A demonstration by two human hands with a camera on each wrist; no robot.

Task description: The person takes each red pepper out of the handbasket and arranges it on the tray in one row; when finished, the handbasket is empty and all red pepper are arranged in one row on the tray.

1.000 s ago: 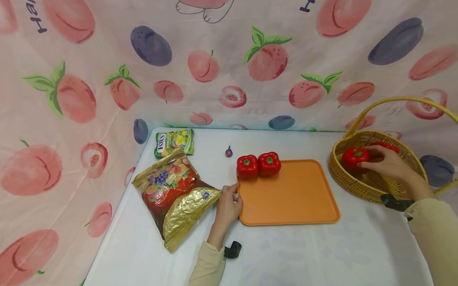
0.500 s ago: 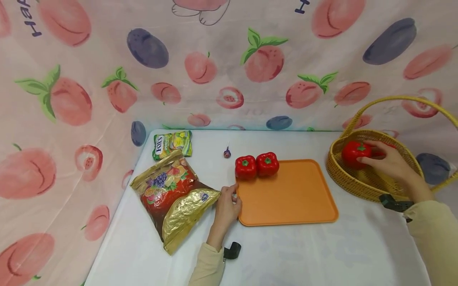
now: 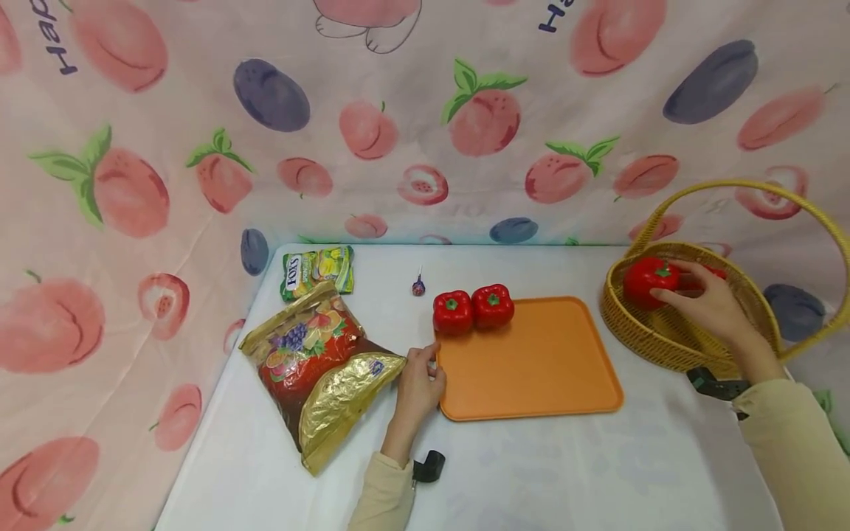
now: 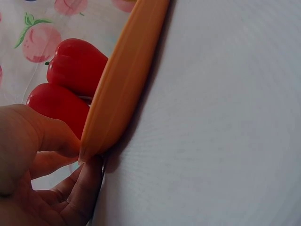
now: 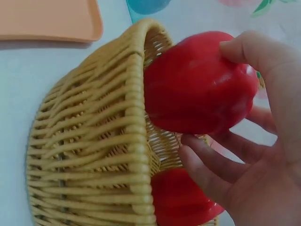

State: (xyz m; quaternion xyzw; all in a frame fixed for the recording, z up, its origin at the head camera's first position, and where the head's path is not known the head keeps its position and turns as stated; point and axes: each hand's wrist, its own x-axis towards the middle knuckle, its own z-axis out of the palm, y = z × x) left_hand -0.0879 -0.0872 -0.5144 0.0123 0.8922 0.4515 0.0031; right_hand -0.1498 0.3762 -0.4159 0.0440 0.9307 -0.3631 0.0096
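Observation:
In the head view my right hand (image 3: 707,302) holds a red bell pepper (image 3: 643,283) at the left side of the wicker basket (image 3: 637,345). The right wrist view shows thumb and fingers around this bell pepper (image 5: 197,84), level with the basket rim (image 5: 136,117); another red bell pepper (image 5: 181,197) lies inside. My left hand (image 3: 418,387) is at the left edge of the orange tray (image 3: 531,369), and in the left wrist view its thumb and fingers (image 4: 89,186) pinch the tray's rim (image 4: 120,94). Two red bell peppers (image 3: 453,313) (image 3: 493,306) sit side by side at the tray's far left corner.
Left of the tray lies a large gold and red fruit-print bag (image 3: 322,376), its corner close to my left hand. Behind it are a green FOX'S candy bag (image 3: 317,271) and a small lollipop (image 3: 418,286). The basket's tall handle (image 3: 744,184) arches over it.
My right hand has lifted the bell pepper a little and moved it slightly left toward the basket's rim. The left hand stays at the tray's edge. The head view has shifted slightly.

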